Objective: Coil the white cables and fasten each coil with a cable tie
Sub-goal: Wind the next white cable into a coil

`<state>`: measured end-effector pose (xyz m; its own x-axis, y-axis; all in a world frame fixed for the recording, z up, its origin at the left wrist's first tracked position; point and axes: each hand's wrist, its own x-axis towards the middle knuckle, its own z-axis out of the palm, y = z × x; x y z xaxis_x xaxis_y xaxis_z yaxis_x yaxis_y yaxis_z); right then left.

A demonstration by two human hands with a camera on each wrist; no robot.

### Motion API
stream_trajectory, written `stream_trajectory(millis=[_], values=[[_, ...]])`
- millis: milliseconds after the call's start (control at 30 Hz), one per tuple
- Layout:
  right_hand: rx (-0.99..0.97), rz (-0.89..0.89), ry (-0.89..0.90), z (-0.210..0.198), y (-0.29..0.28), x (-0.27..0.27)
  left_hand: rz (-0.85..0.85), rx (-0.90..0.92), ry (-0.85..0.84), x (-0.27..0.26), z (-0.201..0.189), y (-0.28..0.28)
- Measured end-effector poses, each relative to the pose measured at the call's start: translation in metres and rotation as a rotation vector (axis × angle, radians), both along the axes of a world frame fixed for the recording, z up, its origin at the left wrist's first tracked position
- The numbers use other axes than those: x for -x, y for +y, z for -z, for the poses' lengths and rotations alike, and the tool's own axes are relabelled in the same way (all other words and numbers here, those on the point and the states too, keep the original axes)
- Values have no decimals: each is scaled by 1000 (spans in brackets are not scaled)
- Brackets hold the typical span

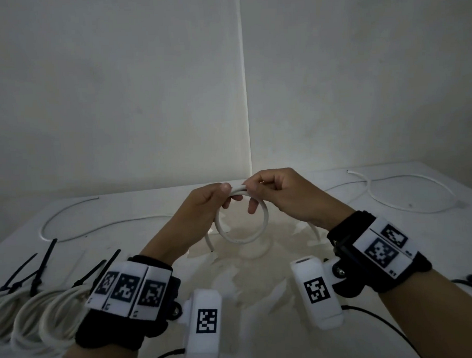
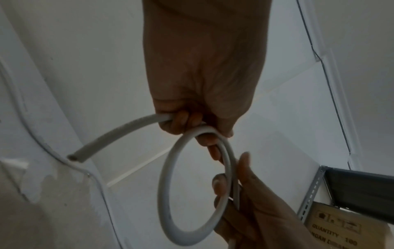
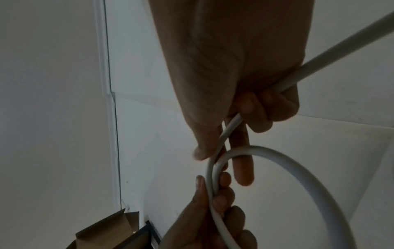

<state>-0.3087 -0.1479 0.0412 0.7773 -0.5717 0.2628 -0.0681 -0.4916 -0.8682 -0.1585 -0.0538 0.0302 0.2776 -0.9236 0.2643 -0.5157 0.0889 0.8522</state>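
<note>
Here, at the middle of the head view, the left hand (image 1: pixel 203 207) and the right hand (image 1: pixel 281 195) hold a white cable (image 1: pixel 261 226) bent into one loop above the desk (image 1: pixel 261 286). Both hands' fingers are curled round it at the loop's top, close together. A short free end (image 1: pixel 209 243) hangs at the loop's left. At lower left lie finished coils (image 1: pixel 32 315) with black cable ties (image 1: pixel 41 265); loose cables (image 1: pixel 408 195) lie at right and left.

Dim light; 2 white walls (image 1: pixel 117 89) meet at corner; white table (image 1: pixel 261 286); metal shelving (image 2: pixel 309 193), cardboard box (image 3: pixel 106 232).
</note>
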Motion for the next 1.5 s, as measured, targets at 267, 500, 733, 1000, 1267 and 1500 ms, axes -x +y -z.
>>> stream_trajectory(millis=[267,500,733,1000,1267,1500], values=[[-24,182,-124,7,-5,-1,-32,38,-97,-6,-1,-4],[106,108,51,6,0,1,-14,66,-405,-1,-5,-6],[81,147,26,10,-4,0,-66,61,-381,3,1,-6],[26,132,-82,3,-2,-2,-137,84,-135,1,0,-6],[9,224,-146,8,-13,-2,-132,-16,137,-15,-4,6],[3,242,-215,8,-13,-4,-71,132,207,-10,1,8]])
